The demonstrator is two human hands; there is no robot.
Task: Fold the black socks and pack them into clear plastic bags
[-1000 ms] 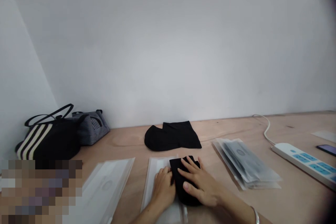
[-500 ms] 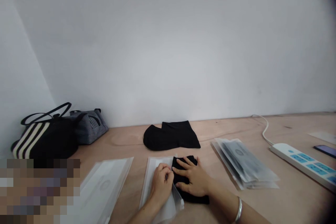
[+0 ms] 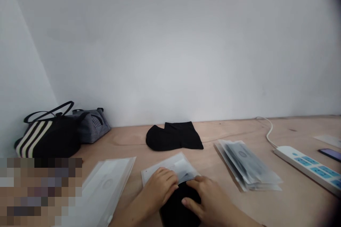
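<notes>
Just in front of me, a folded piece of black cloth lies with its far end at the mouth of a translucent zip bag. My left hand has its fingers curled over the bag's near edge, at the left side of the cloth. From the right, my right hand grips the cloth, its fingers at the far end and its thumb on top. The far end of the cloth seems to be inside the bag's opening, but my fingers partly hide it. Beyond the bag, a second black cloth piece lies flat.
Flat translucent bags lie at left, beside a blurred-out patch. A stack of filled zip bags sits at right. Further right are a white power strip and a phone. Black and striped handbags stand back left.
The black cloth has turned and come nearer to me, in front of the bag's mouth. The bag has swung round on the table. My right hand has gone from lying flat to gripping the cloth.
</notes>
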